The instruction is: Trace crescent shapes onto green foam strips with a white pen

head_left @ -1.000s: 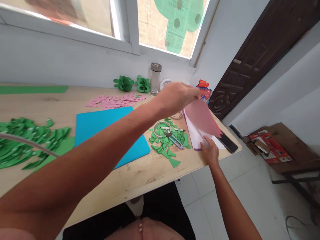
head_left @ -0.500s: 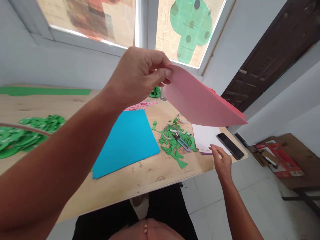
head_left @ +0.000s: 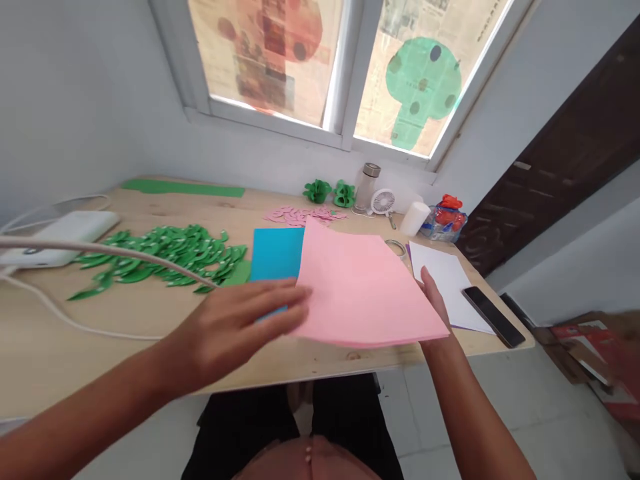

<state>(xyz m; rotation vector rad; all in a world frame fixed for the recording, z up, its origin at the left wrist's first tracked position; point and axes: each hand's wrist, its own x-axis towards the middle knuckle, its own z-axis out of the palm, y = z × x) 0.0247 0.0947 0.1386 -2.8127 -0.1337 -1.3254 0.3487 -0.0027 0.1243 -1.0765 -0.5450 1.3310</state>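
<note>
My left hand grips the left edge of a pink paper sheet and holds it flat just above the wooden table. My right hand touches the sheet's right edge from beneath, and most of its fingers are hidden by the paper. The pink sheet covers part of a blue sheet lying on the table. White paper sheets lie just right of my right hand.
A pile of green paper cut-outs lies at the left, pink cut-outs at the back. A black phone lies near the right edge. A bottle, small fan, tape roll and a white power bank also sit here.
My left hand has brought the pink sheet down from mid-air to just above the table in front of me. My right hand has moved up to the sheet's right edge. The view has tilted upward.
</note>
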